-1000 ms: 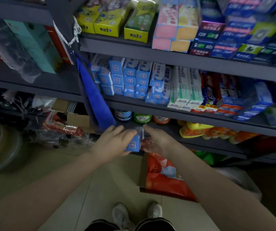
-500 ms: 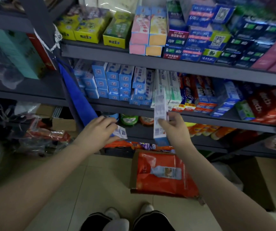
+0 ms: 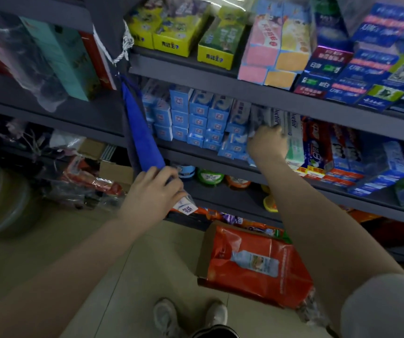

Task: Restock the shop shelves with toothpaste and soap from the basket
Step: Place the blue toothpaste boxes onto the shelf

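The right hand (image 3: 266,142) pinches a toothpaste box (image 3: 257,118) at the middle shelf (image 3: 196,152), just right of the blue stack (image 3: 201,120) — best slid in level. The left hand (image 3: 154,191) grips a small carton (image 3: 186,207), waiting below.

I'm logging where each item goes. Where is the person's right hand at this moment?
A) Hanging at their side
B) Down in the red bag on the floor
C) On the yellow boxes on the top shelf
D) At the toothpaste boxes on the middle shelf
D: the right hand is raised against the upright toothpaste boxes on the middle shelf, well above the red bag.
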